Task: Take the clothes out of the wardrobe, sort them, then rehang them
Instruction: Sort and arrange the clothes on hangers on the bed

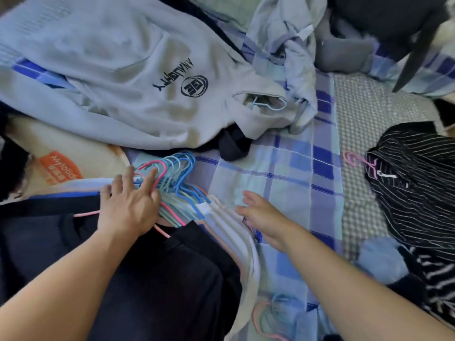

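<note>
Where the stack of clothes on hangers (172, 242) lies on the checked bedsheet (283, 163), black garment uppermost, the left hand (128, 203) rests with straight fingers on the bunched blue and pink hanger hooks (170, 173). The right hand (261, 215) is just beside the stack's pale edges, fingers loosely spread, holding nothing. A grey hoodie (123, 77) lies beyond; a striped garment (413, 183) lies at right.
</note>
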A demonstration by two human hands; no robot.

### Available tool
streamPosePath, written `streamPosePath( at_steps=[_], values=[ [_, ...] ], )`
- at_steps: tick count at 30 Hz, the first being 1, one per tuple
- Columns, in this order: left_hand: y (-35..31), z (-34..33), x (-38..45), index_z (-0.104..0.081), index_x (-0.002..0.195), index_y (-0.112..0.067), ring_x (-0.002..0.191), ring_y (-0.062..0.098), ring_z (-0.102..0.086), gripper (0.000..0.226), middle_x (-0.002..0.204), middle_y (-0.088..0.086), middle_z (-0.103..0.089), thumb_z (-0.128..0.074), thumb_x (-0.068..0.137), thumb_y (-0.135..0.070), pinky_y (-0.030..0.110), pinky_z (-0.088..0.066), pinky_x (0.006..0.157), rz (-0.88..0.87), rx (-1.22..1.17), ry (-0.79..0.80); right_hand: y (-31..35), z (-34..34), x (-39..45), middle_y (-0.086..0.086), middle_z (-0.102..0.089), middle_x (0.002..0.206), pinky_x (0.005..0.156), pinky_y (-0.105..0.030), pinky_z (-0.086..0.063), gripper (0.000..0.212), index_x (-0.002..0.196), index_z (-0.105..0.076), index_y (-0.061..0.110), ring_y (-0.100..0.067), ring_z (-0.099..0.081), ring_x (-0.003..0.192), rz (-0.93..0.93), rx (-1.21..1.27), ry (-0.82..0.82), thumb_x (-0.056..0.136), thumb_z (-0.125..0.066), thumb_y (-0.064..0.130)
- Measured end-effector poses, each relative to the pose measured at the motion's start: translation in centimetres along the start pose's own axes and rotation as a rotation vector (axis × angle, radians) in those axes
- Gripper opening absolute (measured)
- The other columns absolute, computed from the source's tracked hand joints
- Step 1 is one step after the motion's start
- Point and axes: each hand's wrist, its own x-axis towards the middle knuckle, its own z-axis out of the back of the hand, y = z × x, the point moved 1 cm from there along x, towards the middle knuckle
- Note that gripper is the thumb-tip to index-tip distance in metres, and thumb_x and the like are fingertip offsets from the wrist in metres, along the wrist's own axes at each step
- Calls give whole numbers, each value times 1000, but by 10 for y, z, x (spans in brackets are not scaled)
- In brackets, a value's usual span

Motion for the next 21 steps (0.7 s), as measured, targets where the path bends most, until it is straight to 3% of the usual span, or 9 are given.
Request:
streamPosePath(
  at_steps=[4,7,9,12,14,16,18,20,21],
  values=[
    [-45,41,-21,-22,159,-34,151,43,-11,63,165,20,-12,-39,98,-28,59,-11,120,173,-128,-7,-55,50,-94,7,-61,128,81,-14,-50,32,127,-59,20,-5,-59,101,271,-140,-414,97,-53,10],
    [-123,79,-109,-53,142,-10,130,45,-43,54,143,28,-47,-45,90,-21,51,-32,112,-112,-370,-192,-111,107,-173,8,-67,113,94,-26,-51,24,116,-67,18,1,-61,99,251,-107,-607,97,-55,8],
    [-179,77,-210,-64,128,-9,117,32,-54,36,126,15,-62,-53,94,-17,34,-37,106,-235,-595,-30,-164,143,-226,7,-68,105,96,-32,-52,22,109,-67,18,-6,-64,98,164,4,-736,97,-55,6],
    [-235,43,-367,-61,132,-18,120,14,-49,35,126,0,-58,-63,96,-23,13,-28,104,-195,-695,201,-249,176,-291,5,-68,99,96,-43,-53,21,98,-66,26,-16,-66,97,55,121,-837,96,-56,7],
    [-251,5,-448,-54,140,-18,129,19,-44,47,133,1,-51,-67,95,-24,21,-25,110,18,-685,324,-308,190,-323,6,-67,105,96,-39,-53,24,104,-64,27,-14,-65,101,-32,78,-724,97,-55,5],
    [-253,-20,-494,-54,140,-10,129,31,-44,51,134,12,-51,-70,93,-17,33,-28,113,156,-584,297,-366,196,-349,6,-60,127,99,-30,-47,34,127,-58,26,-10,-57,115,-111,-115,-513,99,-52,7],
    [-259,-32,-521,-55,138,-5,122,38,-48,49,128,19,-57,-70,92,-11,45,-34,110,225,-489,214,-422,197,-378,5,-30,159,114,-30,-34,51,150,-37,24,-12,-33,141,-107,-470,-209,101,-50,15],
    [-271,-21,-524,-52,137,-6,120,38,-53,48,128,19,-60,-68,93,-12,47,-37,106,335,-578,190,-455,201,-396,12,5,165,122,-32,-18,62,158,-17,26,-13,-5,152,-62,-720,8,104,-47,25],
    [-276,-14,-518,-49,138,-8,121,36,-55,48,129,16,-61,-67,95,-16,45,-39,106,434,-674,201,-456,203,-398,14,10,164,123,-33,-13,63,158,-15,27,-12,1,152,-71,-693,61,104,-47,27]
  ],
)
